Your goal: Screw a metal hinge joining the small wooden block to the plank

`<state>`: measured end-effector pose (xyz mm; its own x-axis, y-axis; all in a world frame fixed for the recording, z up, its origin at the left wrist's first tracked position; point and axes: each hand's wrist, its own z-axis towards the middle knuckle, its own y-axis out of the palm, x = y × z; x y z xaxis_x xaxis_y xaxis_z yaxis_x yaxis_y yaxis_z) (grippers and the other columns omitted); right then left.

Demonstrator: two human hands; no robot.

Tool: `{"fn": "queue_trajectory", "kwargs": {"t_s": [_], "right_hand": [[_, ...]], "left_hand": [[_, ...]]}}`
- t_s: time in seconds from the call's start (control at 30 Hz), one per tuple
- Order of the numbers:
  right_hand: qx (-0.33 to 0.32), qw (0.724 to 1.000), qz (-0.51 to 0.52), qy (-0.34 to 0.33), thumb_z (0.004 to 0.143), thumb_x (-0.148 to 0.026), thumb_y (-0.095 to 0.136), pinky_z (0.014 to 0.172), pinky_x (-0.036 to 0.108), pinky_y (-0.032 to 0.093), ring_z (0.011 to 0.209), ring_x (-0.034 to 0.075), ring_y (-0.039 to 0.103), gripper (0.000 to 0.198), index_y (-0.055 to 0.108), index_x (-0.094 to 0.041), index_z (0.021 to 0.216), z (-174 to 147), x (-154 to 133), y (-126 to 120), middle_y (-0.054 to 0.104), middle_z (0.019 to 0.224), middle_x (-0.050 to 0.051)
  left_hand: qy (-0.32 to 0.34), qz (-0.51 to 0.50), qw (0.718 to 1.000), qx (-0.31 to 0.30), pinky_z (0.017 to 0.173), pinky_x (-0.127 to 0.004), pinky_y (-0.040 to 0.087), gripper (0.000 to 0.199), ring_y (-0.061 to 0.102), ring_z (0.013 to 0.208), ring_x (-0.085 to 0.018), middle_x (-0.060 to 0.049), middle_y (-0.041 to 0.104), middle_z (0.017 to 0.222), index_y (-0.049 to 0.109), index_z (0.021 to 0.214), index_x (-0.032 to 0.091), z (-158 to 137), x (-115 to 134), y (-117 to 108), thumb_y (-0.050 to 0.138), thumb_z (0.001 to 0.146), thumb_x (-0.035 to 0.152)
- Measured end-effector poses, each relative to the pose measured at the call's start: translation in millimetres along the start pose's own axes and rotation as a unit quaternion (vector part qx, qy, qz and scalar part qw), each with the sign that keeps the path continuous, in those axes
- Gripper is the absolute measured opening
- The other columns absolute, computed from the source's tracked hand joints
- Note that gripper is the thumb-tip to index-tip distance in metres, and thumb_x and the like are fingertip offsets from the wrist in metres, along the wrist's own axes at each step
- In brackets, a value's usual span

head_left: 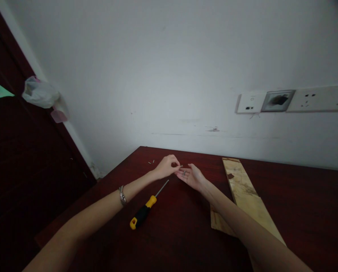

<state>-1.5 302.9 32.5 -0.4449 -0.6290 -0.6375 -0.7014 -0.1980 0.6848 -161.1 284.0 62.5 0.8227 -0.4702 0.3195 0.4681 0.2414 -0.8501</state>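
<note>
My left hand (166,166) is closed in a pinch on a small, thin metal piece that looks like a screw (181,166), held just above my other hand's fingers. Palm up, my right hand (194,177) has its fingers stretched out. A small grey metal piece (184,173) shows on those fingers; I cannot tell whether it is a screw or a ring. Two small screws (149,163) lie on the table to the left of my hands. A screwdriver (143,213) with a black and yellow handle rests below them, its tip pointing toward my hands.
Wooden boards (250,196) lie on the dark red table (180,234), partly under my right forearm. A white wall (157,75) with sockets (251,102) rises behind. At the left, a plastic bag (40,93) hangs by a dark door (30,158).
</note>
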Motion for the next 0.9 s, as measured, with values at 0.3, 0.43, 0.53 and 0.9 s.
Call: {"fn": "queue_trajectory", "kwargs": {"t_s": [0.3, 0.43, 0.53, 0.9], "right_hand": [[0.004, 1.0, 0.01, -0.017, 0.09, -0.021, 0.032, 0.056, 0.021, 0.055, 0.054, 0.012, 0.06, 0.024, 0.052, -0.007, 0.09, -7, -4, -4, 0.06, 0.065, 0.009], [0.01, 1.0, 0.011, -0.013, 0.089, -0.02, 0.033, 0.062, 0.024, 0.057, 0.069, 0.017, 0.065, 0.025, 0.051, -0.004, 0.096, -9, -9, -13, 0.063, 0.076, 0.016], [0.017, 1.0, 0.013, -0.022, 0.088, -0.019, 0.035, 0.063, 0.026, 0.057, 0.07, 0.018, 0.066, 0.022, 0.05, -0.005, 0.097, -9, -13, -22, 0.063, 0.076, 0.015], [0.033, 0.999, 0.01, -0.033, 0.087, -0.017, 0.039, 0.064, 0.027, 0.057, 0.069, 0.018, 0.066, 0.021, 0.05, -0.005, 0.1, -10, -16, -38, 0.063, 0.077, 0.014]], "left_hand": [[-0.056, 0.001, 0.998, 0.024, 0.079, -0.025, 0.045, 0.02, 0.057, 0.088, -0.014, -0.005, 0.063, 0.095, 0.068, 0.095, 0.019, 1, -6, 8, 0.056, 0.08, 0.021], [-0.207, 0.11, 0.972, 0.011, 0.078, -0.029, 0.047, 0.025, 0.061, 0.083, -0.017, -0.009, 0.067, 0.091, 0.068, 0.095, 0.011, 6, -83, -32, 0.051, 0.076, 0.008], [-0.222, 0.155, 0.962, -0.042, 0.072, -0.027, 0.048, 0.023, 0.062, 0.078, -0.018, -0.008, 0.068, 0.082, 0.07, 0.085, 0.012, -10, -128, -53, 0.055, 0.068, 0.005], [-0.066, 0.252, 0.954, -0.146, 0.082, -0.029, 0.043, 0.016, 0.054, 0.094, -0.021, -0.009, 0.061, 0.089, 0.065, 0.076, 0.018, -36, -141, -39, 0.05, 0.076, 0.011]]}}
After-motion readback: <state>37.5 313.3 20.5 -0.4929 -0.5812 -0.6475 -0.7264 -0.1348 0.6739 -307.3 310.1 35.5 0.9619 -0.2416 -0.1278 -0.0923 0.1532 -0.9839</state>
